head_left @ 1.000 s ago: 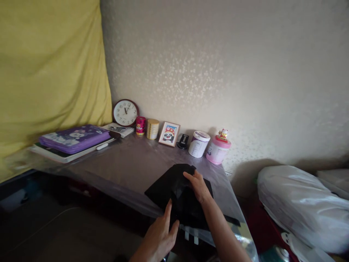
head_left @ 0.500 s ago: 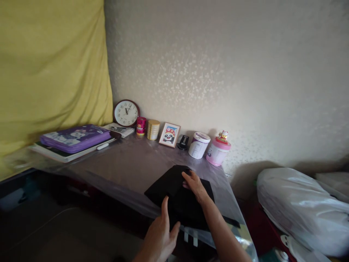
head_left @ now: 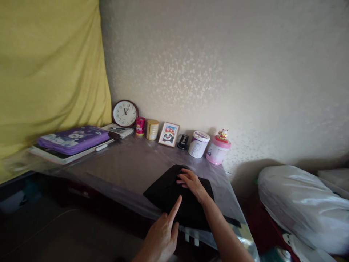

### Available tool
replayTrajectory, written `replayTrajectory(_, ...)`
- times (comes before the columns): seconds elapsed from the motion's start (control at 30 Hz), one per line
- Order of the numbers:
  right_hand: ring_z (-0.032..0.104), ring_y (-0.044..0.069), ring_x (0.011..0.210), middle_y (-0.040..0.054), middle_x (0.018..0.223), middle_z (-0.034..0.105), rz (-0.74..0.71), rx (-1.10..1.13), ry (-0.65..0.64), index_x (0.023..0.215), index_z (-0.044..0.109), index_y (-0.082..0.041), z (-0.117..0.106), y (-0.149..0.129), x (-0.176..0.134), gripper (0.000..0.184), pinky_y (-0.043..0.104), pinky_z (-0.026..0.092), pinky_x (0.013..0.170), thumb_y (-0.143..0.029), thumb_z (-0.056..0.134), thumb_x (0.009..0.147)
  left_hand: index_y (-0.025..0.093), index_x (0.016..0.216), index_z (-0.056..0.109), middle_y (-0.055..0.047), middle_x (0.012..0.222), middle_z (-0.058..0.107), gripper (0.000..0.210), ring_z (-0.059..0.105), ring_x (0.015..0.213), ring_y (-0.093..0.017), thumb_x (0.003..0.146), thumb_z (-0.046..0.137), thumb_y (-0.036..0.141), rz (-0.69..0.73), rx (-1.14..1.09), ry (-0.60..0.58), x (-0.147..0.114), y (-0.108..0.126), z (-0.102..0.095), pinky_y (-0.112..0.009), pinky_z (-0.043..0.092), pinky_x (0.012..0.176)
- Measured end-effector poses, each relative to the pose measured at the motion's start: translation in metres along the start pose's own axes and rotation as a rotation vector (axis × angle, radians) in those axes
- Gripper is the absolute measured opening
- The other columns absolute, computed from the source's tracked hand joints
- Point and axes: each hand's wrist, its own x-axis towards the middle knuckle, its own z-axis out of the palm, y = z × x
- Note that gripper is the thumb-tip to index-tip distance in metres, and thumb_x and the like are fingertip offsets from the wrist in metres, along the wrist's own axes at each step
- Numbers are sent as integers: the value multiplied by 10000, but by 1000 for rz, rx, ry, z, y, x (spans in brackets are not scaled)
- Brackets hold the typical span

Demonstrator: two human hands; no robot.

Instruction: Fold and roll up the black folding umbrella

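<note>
A black folded fabric piece (head_left: pixel 166 189), perhaps a bag, lies at the near right corner of the table, its kind not clear. My right hand (head_left: pixel 191 183) rests on its upper part with the fingers slightly bent and apart, tips touching the fabric. Lower down, my left hand (head_left: pixel 162 231) is at the near edge of the fabric, its index finger stretched out over the black surface. Nothing shows in its grasp. A dark strap-like end (head_left: pixel 231 221) sticks out to the right, beyond my right forearm.
Along the wall stand a clock (head_left: pixel 125 113), a pink can (head_left: pixel 140 126), a yellow can (head_left: pixel 152 130), a panda picture frame (head_left: pixel 169 134), a black object (head_left: pixel 183 142) and two tubs (head_left: pixel 199 145). A purple case (head_left: pixel 73 140) lies left; a white plastic bag (head_left: pixel 302 203) sits right.
My right hand has shifted slightly left on the black fabric, its fingers laid further across it. My left hand has turned, and its index finger now reaches over the fabric.
</note>
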Motion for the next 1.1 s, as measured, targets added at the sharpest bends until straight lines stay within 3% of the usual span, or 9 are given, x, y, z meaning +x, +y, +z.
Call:
replayTrajectory(0.13,674,149,738,18,925,686,-111,-149,-22,1003,625,-216,-1,6,3,262,244,485,600,-283,566,757,251,1441,67,-58,916,659,598,614,820,-168,895,311,236,-27,-51,-21,1,3,-2,-233,410,730)
replayTrajectory(0.27,630,174,892,12,923,696,-432,-451,-19,891,692,-250,-6,8,3,201,349,461,850,-218,539,763,198,1443,55,-68,834,673,608,611,693,-163,893,309,248,-53,-65,-17,2,2,0,-227,390,634)
replayTrajectory(0.4,593,194,994,27,1007,684,-625,-601,-14,892,693,-260,-13,12,12,239,399,418,932,-156,523,759,216,1442,57,-86,888,674,603,622,761,-170,894,307,248,-82,-51,-15,3,0,4,-236,391,668)
replayTrajectory(0.67,557,220,1085,44,1110,651,-525,-691,210,993,658,-241,-41,16,52,277,424,368,994,-175,501,775,232,1439,-13,-88,892,680,621,629,757,-194,900,292,271,-106,-28,-51,5,-1,3,-264,400,656)
replayTrajectory(0.8,589,201,1021,12,1058,668,-513,-686,202,982,654,-267,-44,16,59,237,387,416,943,-241,511,795,226,1440,1,-95,918,681,616,632,767,-190,900,293,274,-97,-48,-43,5,-1,4,-259,407,671)
replayTrajectory(0.93,612,206,948,6,944,693,-510,-708,183,852,686,-270,-37,12,62,180,368,426,917,-187,569,742,220,1440,-5,-92,924,681,629,633,792,-191,898,309,280,-95,-58,-48,5,-1,3,-259,410,691)
replayTrajectory(1.03,580,223,1002,30,981,678,-527,-717,241,896,682,-277,-31,6,56,215,397,370,969,-184,523,786,192,1439,-24,-99,890,681,635,635,769,-195,900,299,287,-112,-63,-51,6,-2,4,-264,413,684)
replayTrajectory(1.1,574,218,1013,27,998,675,-571,-717,185,929,679,-288,-25,3,48,214,385,373,968,-228,505,819,170,1438,-29,-112,889,679,637,637,763,-196,902,291,294,-108,-64,-45,6,-3,6,-265,414,681)
